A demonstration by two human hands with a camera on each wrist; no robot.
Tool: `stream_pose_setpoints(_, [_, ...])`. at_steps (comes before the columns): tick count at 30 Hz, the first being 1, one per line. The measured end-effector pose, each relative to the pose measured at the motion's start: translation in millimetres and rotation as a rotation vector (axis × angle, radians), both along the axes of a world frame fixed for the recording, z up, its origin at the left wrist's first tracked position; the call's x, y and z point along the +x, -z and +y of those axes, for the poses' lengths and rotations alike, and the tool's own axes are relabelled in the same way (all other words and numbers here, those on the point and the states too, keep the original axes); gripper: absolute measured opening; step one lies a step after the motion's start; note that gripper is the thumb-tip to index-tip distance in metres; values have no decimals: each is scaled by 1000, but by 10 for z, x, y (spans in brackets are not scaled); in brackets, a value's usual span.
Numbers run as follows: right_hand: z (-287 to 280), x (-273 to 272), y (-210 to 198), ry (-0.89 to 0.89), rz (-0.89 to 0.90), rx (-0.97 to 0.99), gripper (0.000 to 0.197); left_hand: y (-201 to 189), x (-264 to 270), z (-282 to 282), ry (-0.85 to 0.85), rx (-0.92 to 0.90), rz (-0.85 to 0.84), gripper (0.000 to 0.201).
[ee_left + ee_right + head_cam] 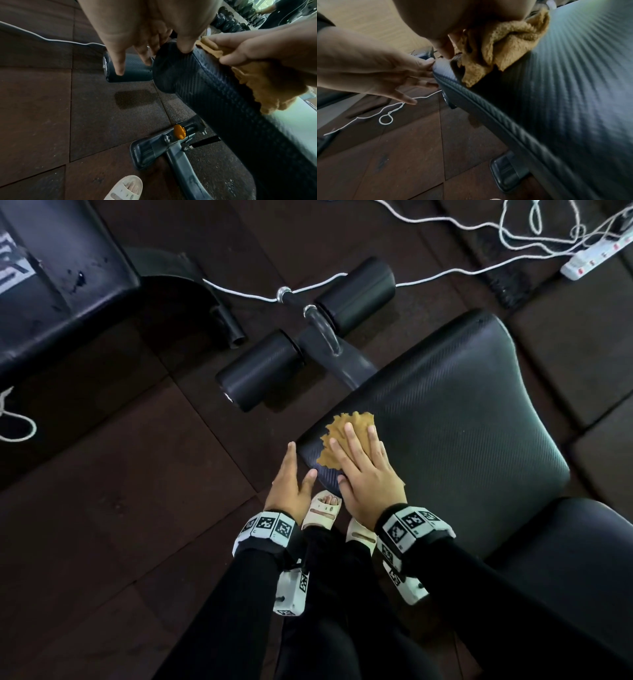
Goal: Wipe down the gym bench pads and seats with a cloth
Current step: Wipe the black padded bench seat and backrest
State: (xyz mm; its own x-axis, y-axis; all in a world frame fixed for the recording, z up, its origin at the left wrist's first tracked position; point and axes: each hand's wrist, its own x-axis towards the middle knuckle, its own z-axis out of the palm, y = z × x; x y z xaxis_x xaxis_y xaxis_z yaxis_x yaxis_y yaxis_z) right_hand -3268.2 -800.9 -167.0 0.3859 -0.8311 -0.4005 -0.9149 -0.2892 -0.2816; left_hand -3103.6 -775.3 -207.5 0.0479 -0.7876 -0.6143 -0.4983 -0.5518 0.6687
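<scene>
A black textured seat pad (455, 419) of the gym bench fills the right of the head view, with a second pad (579, 546) behind it. A tan cloth (342, 436) lies on the seat's near-left corner. My right hand (363, 470) presses flat on the cloth with straight fingers. In the right wrist view the cloth (501, 44) bunches under the palm on the pad (565, 94). My left hand (291, 484) rests against the seat's left edge, its thumb touching the corner and fingers straight. The left wrist view shows its thumb on the pad's rim (171, 70) and the cloth (267, 88).
Two black foam rollers (263, 371) (356, 292) stick out on a bar beyond the seat. White cords (479, 265) and a power strip (596, 254) lie on the dark rubber floor. Another bench (58, 278) stands at far left. My sandalled feet (325, 508) are beside the seat's frame (180, 152).
</scene>
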Motion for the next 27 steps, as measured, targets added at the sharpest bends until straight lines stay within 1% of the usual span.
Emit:
stream_pose_setpoints(4, [-301,289,15,-16,11,14,52,41,13,-18,-5,-1,-1,68])
stream_pose_setpoints(6, [-513,469,66,-52,88,48,48,48,1,-23,-3,2,5,68])
stream_pose_setpoints(8, [-713,608,120,-126,181,115,45,52,-7,-31,-10,21,17,69])
stream_pose_setpoints(10, [-826,659,156,-188,227,170,43,45,-10,-40,-14,33,24,70])
stream_pose_setpoints(12, [-819,613,140,-195,202,162,41,35,-15,-40,-10,35,16,69])
stream_pose_setpoints(14, [-676,482,77,-160,123,98,42,32,-27,-22,-4,25,5,67])
stream_pose_setpoints(16, [-484,307,20,-128,68,49,46,45,-51,12,-22,12,16,67])
stream_pose_setpoints(19, [-298,100,-27,-146,106,41,52,57,-114,32,-122,27,74,64])
stream_pose_setpoints(22, [-363,51,-17,-167,118,82,51,36,-218,-14,-287,-5,103,55])
stream_pose_setpoints(24, [-492,44,3,-186,118,88,49,16,-300,-98,-385,-30,46,51])
stream_pose_setpoints(27, [-786,-34,21,-214,127,78,46,-5,-448,-291,-442,-48,-64,46])
